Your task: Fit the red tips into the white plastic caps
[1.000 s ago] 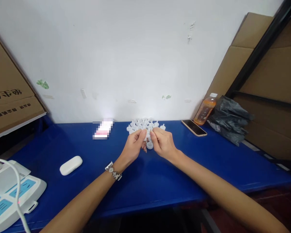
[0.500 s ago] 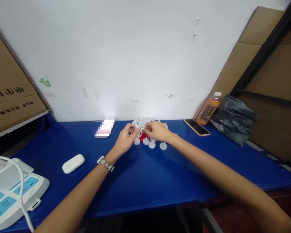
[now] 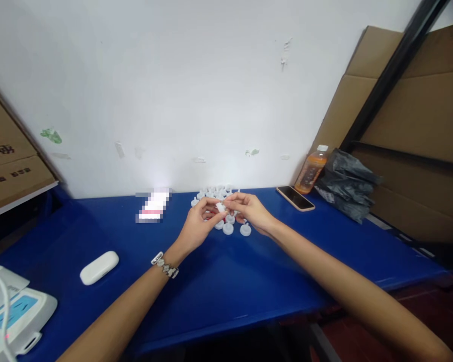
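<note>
At the lower left edge of the frame a white device with blue panels [image 3: 13, 317] sits on the blue table [image 3: 226, 291], and a little right of it lies a white earbud case [image 3: 99, 267]. Further in, just left of centre, a blurred white and pink packet [image 3: 153, 206] rests near the wall.

At centre frame the left hand [image 3: 198, 226] and the right hand [image 3: 251, 211] meet above the table. Both grips are closed, fingertips pinched on one small white piece [image 3: 221, 206] held between them, just above and in front of the heap of small white caps [image 3: 215, 193] that spreads towards the wall. Three loose caps [image 3: 228, 229] lie directly under the hands.

To do this well, I judge the left grip should steady the piece while the right does the fine fitting, keeping it low over the table so a slip drops it among the loose caps rather than off the edge. The piece is too small to tell how its parts sit.

Right of centre a phone [image 3: 295, 198] lies flat, then an orange drink bottle [image 3: 310, 171] leans by a black plastic bag [image 3: 345, 183].
</note>
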